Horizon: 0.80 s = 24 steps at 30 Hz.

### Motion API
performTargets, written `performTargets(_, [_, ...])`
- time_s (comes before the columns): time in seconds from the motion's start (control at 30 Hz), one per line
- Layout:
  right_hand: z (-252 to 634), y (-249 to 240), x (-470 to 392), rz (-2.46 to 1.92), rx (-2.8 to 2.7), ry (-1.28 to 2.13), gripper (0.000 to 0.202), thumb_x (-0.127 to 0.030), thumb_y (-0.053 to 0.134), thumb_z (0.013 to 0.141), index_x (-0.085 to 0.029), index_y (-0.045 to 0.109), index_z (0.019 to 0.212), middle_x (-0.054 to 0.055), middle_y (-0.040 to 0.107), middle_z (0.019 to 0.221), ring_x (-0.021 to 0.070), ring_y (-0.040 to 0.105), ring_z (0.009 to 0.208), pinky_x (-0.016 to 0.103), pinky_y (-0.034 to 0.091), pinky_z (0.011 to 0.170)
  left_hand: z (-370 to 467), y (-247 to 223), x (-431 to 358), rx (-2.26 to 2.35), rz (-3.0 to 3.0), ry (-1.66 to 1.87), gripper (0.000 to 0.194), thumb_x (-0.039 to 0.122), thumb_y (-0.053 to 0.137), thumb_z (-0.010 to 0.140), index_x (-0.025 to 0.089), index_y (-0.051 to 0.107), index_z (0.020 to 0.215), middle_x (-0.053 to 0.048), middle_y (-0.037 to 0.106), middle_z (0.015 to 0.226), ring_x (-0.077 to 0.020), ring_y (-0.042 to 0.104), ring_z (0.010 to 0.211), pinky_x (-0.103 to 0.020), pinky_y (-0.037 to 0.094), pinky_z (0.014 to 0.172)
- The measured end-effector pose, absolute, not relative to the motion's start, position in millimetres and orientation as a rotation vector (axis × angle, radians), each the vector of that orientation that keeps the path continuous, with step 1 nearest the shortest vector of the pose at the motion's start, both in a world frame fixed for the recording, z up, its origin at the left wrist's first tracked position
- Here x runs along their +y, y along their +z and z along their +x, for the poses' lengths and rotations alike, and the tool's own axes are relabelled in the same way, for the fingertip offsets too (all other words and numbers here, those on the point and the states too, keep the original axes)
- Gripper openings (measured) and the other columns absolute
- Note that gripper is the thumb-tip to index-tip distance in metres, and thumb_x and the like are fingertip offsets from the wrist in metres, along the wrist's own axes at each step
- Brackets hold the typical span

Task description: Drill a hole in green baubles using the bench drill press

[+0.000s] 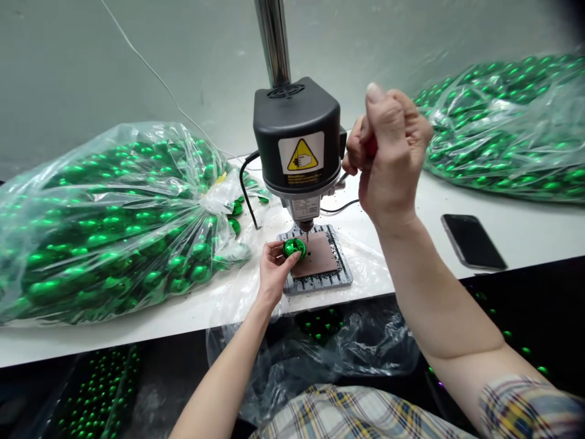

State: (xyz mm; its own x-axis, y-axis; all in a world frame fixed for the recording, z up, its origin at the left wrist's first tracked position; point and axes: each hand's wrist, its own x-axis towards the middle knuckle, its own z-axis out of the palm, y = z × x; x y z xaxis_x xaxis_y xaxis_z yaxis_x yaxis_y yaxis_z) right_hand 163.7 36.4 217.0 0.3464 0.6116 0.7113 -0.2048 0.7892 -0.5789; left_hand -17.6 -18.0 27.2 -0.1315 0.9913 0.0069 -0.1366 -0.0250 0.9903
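Observation:
Between the thumb and fingers of my left hand [275,268] is a shiny green half-shell [295,247], held at the left side of a wooden board [322,259]. The board lies on the slotted metal base [345,274] of a bench drill press [297,134], with a dark hole in it beside the shell. The thin drill bit [308,235] points down just above the board, to the right of the shell. My right hand [388,146] is raised and closed around the drill press's lever handle [371,146], whose red knob shows only partly.
Clear plastic bags full of green shiny shells stand left [119,225] and right [507,134] on the white table. A black phone [473,241] lies at the right. Below the table edge hangs an open plastic bag [361,341] with green pieces. Dark shavings surround the base.

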Motion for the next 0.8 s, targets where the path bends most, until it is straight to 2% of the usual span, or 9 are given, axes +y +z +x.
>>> performTargets(0.07, [164.4,216.6,35.4,-0.436,-1.102,0.562,0.054,-0.055,0.068,0.09,-0.023,0.035,0.062,-0.007,0.036,0.049,0.0065,0.03,0.039,0.026,0.024,0.035,-12.4,27.3,-12.6,1.224,1.1,1.364,0.056,0.041,0.092,0.065,0.019,0.059,0.105,-0.003,0.073,0.094,-0.0153,0.068,0.083,-0.028,0.052,0.076])
performTargets(0.23, [163.5,218.4,33.7,-0.479,-1.089,0.574,0.058,-0.062,0.065,0.089,-0.023,0.032,0.062,-0.007,0.035,0.049,0.006,0.031,0.039,0.025,0.024,0.036,-8.5,27.0,-2.4,1.308,1.269,1.298,0.054,0.039,0.09,0.065,0.018,0.062,0.106,-0.004,0.07,0.099,-0.0127,0.06,0.074,-0.027,0.047,0.069])
performTargets(0.4, [161.9,220.8,31.3,-0.495,-1.088,0.555,0.062,-0.071,0.065,0.084,-0.024,0.031,0.062,-0.007,0.034,0.049,0.0053,0.03,0.039,0.025,0.024,0.035,-10.1,25.9,-1.3,1.398,1.52,1.235,0.046,0.034,0.088,0.065,0.018,0.069,0.104,-0.007,0.07,0.103,-0.0198,0.062,0.088,-0.034,0.05,0.082])
performTargets(0.53, [164.2,218.8,33.5,-0.554,-1.128,0.532,0.061,-0.073,0.058,0.087,-0.023,0.031,0.063,-0.007,0.035,0.049,0.0052,0.032,0.039,0.024,0.028,0.035,-3.4,22.9,-2.0,1.404,1.712,1.261,0.043,0.027,0.088,0.065,0.021,0.071,0.104,-0.007,0.069,0.104,-0.0252,0.061,0.103,-0.039,0.049,0.093])
performTargets(0.67, [167.7,216.1,37.1,-0.581,-1.159,0.524,0.059,-0.069,0.058,0.089,-0.023,0.032,0.064,-0.007,0.037,0.049,0.0053,0.033,0.04,0.023,0.03,0.036,2.8,19.9,0.1,1.31,1.743,1.285,0.044,0.024,0.086,0.068,0.021,0.068,0.108,-0.007,0.069,0.11,-0.0262,0.062,0.108,-0.042,0.05,0.097])
performTargets(0.8, [168.0,216.4,36.4,-0.609,-1.158,0.53,0.058,-0.067,0.058,0.091,-0.023,0.032,0.064,-0.007,0.036,0.049,0.0054,0.033,0.04,0.023,0.03,0.037,0.0,18.9,-0.3,1.232,1.677,1.233,0.047,0.025,0.086,0.07,0.021,0.066,0.113,-0.007,0.07,0.112,-0.0245,0.065,0.105,-0.039,0.052,0.095])
